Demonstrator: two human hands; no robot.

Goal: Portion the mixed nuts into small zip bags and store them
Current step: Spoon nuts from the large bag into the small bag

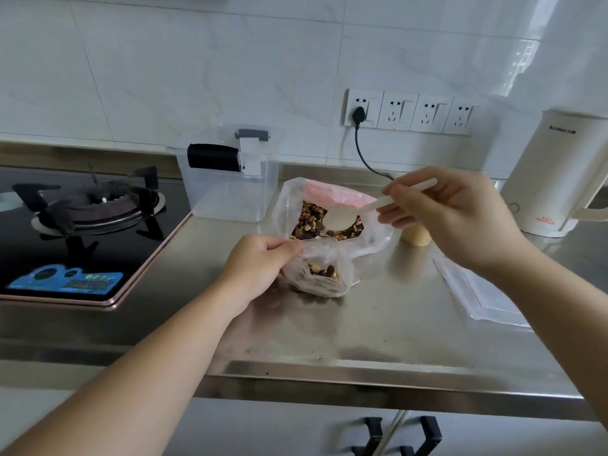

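I'm mid-scoop: my left hand pinches the small bag open, my right hand grips the spoon over the nuts at twelve o'clock; next, load and tip it in

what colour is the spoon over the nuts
White, slightly translucent plastic spoon, held by the right hand; seen in the head view.

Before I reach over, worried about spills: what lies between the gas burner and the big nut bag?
Head view: a clear lidded container.
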